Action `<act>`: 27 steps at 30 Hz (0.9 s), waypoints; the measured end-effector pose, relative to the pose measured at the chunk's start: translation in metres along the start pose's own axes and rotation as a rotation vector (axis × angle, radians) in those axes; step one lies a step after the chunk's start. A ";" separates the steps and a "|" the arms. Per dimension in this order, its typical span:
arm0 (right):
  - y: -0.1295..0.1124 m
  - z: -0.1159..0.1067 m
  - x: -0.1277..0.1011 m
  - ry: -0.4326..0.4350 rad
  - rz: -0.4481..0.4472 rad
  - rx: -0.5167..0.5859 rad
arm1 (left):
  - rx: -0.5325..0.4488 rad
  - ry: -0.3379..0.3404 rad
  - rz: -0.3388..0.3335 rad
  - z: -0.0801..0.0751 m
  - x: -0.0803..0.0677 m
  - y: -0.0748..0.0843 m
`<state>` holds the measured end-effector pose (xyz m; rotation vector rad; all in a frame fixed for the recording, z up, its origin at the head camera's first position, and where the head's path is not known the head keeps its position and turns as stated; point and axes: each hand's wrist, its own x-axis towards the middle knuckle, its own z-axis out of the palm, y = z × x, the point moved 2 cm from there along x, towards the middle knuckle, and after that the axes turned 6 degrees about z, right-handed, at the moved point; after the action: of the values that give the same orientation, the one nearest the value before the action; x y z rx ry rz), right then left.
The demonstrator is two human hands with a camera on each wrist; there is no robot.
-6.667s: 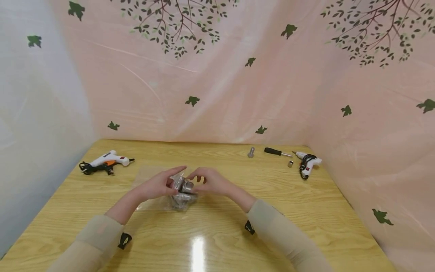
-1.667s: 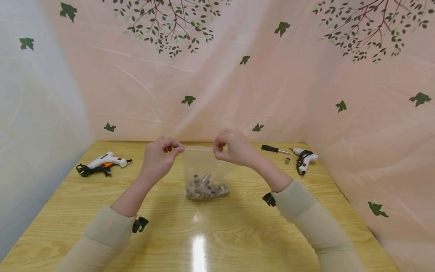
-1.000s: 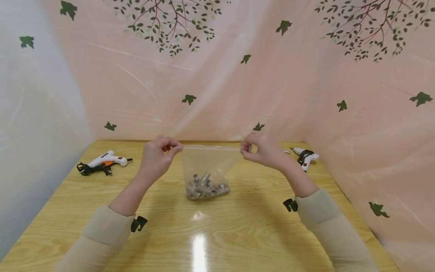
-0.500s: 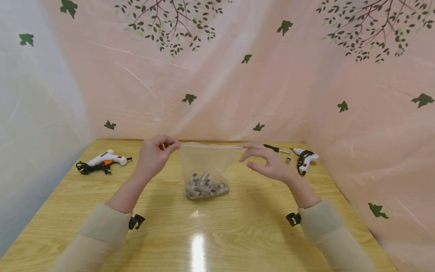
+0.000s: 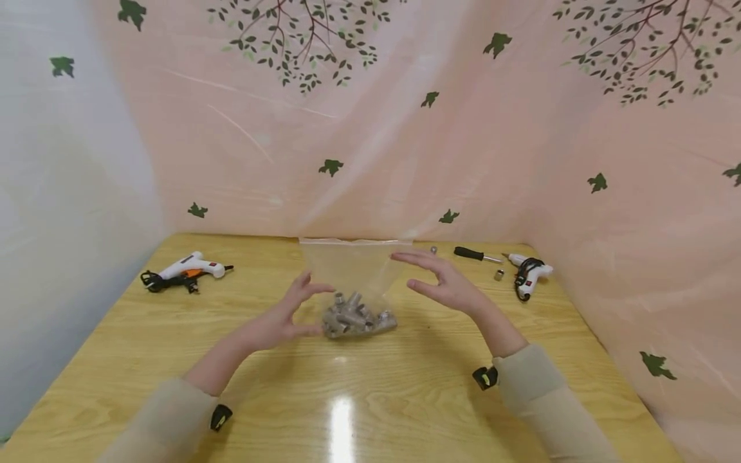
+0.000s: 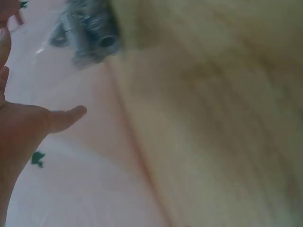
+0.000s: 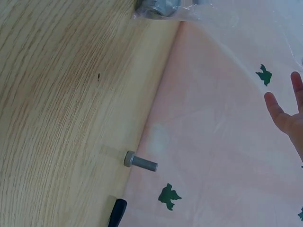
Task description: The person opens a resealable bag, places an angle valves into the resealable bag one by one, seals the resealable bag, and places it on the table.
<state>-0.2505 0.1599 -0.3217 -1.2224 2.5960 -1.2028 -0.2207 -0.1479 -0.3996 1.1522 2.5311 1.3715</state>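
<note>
A clear zip bag (image 5: 347,267) stands upright on the table, its top edge spread wide. Several grey metal pipe-like fittings (image 5: 353,316) lie in its bottom; the left wrist view shows some of these fittings (image 6: 90,35) with round open ends. My left hand (image 5: 283,321) is at the bag's lower left side, thumb and fingers spread and holding nothing. On the other side, my right hand (image 5: 446,283) has its fingers stretched toward the bag's upper right edge; whether they touch the plastic I cannot tell. Both hands are also partly seen in their wrist views.
At the back right lie a bolt (image 7: 141,161), a black-handled screwdriver (image 5: 470,253), a small metal cylinder (image 5: 499,274) and a white glue gun (image 5: 535,273) with its cord. Another glue gun (image 5: 193,265) lies at the back left. A printed curtain (image 5: 370,193) hangs behind the table (image 5: 417,386).
Both hands handled the bunched bag, then pinched its upper corners and stretched its top. The right hand let go first, then the left, which moved down beside the fittings.
</note>
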 end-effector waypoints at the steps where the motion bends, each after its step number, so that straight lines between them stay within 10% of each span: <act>1: -0.001 -0.001 0.000 0.001 0.007 0.005 | -0.008 -0.060 -0.015 0.006 0.002 -0.006; 9: -0.002 0.002 -0.002 0.034 0.039 0.001 | -0.016 -0.224 0.039 0.034 0.038 -0.038; 17: 0.010 0.006 -0.004 0.051 0.101 0.003 | 0.152 -0.104 0.177 0.042 0.055 -0.035; 27: 0.033 0.001 -0.007 0.134 0.150 -0.105 | -0.057 -0.129 -0.013 0.034 0.053 -0.020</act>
<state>-0.2663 0.1763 -0.3460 -0.9717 2.8217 -1.1727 -0.2588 -0.0971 -0.4193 1.1719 2.3911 1.3116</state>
